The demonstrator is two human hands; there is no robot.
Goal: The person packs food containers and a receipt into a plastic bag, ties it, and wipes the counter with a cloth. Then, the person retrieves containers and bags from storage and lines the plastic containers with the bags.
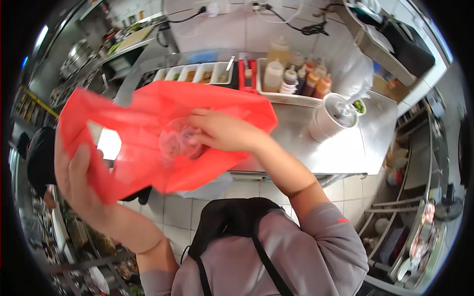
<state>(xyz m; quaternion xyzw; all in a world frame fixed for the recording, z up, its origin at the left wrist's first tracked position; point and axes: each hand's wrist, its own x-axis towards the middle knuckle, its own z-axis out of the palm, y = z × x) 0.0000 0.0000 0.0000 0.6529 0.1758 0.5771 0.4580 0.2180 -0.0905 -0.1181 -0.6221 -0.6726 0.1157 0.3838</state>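
Observation:
A red carrier bag (143, 98) is held up in front of me over the near edge of the steel counter, its mouth spread towards me. My left hand (79, 172) grips the bag's left side, fingers closed beside the cut-out handle hole. Inside the bag's mouth, my right hand (212, 129) has its fingers curled against a clear plastic packet (175, 145). What the packet contains is too blurred to tell. Right of the bag, a white lidded tub (328, 121) stands on the counter.
Behind the bag are a row of white trays (197, 74) with food and a white basket (296, 100) of sauce bottles (273, 76). A small bowl of greens (359, 106) stands behind the tub. At far left is a person in a black cap (42, 158). Shelving (395, 217) stands at right.

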